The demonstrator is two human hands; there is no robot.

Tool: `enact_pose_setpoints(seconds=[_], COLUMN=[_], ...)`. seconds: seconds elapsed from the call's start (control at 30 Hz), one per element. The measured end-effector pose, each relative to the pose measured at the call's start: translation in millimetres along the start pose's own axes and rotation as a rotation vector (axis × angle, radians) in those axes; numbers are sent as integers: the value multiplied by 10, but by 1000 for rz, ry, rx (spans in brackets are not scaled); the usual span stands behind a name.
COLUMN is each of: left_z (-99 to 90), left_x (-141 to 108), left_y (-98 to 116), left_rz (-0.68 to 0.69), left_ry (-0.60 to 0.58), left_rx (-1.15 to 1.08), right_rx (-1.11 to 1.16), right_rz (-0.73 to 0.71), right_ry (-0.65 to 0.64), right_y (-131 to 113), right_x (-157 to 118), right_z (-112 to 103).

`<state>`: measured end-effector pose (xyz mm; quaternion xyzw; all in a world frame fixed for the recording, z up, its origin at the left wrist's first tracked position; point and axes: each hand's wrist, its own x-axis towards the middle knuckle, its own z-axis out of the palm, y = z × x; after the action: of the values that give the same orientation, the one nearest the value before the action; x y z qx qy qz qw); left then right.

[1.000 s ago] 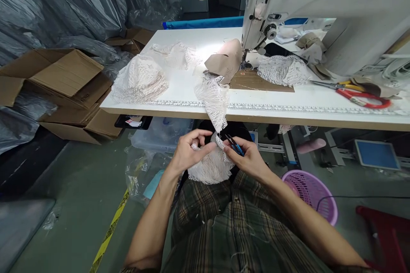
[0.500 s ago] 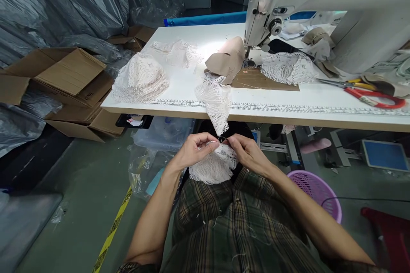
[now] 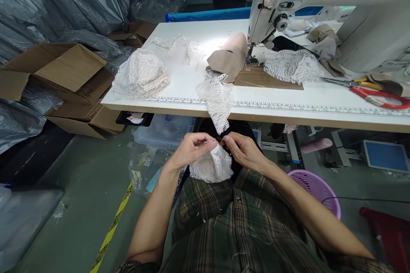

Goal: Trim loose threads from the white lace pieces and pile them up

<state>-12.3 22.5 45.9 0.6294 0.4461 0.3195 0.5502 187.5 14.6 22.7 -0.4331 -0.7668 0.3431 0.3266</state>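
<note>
A white lace piece (image 3: 212,165) hangs over my lap, just below the table's front edge. My left hand (image 3: 196,150) pinches its upper edge between thumb and fingers. Close beside it, my right hand (image 3: 242,148) is closed in a pinch at the lace's upper right; what lies between those fingertips is too small to make out. Just above both hands, the pointed end of another lace strip (image 3: 219,100) droops over the table edge. That strip runs up to a beige fabric piece (image 3: 229,57) lying beside the sewing machine's needle area (image 3: 250,60).
A lace stack (image 3: 139,74) sits on the left of the white table (image 3: 185,83). Red-handled scissors (image 3: 378,96) lie at the right, near more lace (image 3: 293,67). Cardboard boxes (image 3: 70,72) stand at left; a purple basket (image 3: 317,190) is on the floor at right.
The right side of the held lace has dropped away from my right hand, which has shifted slightly left and up. My left hand keeps its pinch. The view has shifted slightly.
</note>
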Motion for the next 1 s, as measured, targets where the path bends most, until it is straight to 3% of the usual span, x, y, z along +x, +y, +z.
enact_pose_setpoints(seconds=[0.17, 0.27, 0.37, 0.47, 0.57, 0.67, 0.77, 0.87, 1.0], left_z=[5, 17, 68, 159, 212, 159, 45, -48, -115], left_x=[-3, -18, -25, -8, 32, 56, 31, -22, -65], left_y=[23, 29, 20, -20, -124, -279, -414, -492, -565], left_rz=[-25, -41, -60, -70, -45, -9, 8, -19, -57], left_ry=[-40, -37, -43, -47, 20, 83, 58, -1, 15], left_rx=[14, 8, -70, -231, -298, -149, 111, 290, 336], right_rx=[-112, -138, 75, 407, 599, 636, 593, 539, 488], right_rz=[-32, 26, 85, 112, 209, 315, 371, 377, 338], right_ry=[-24, 10, 18, -55, -71, -12, 36, 73, 130], right_y=[-45, -55, -47, -36, -10, 50, 126, 187, 241], right_x=[12, 24, -12, -78, -132, -157, -164, -168, -193], right_z=[7, 7, 8, 3, -36, -108, -168, -189, -204])
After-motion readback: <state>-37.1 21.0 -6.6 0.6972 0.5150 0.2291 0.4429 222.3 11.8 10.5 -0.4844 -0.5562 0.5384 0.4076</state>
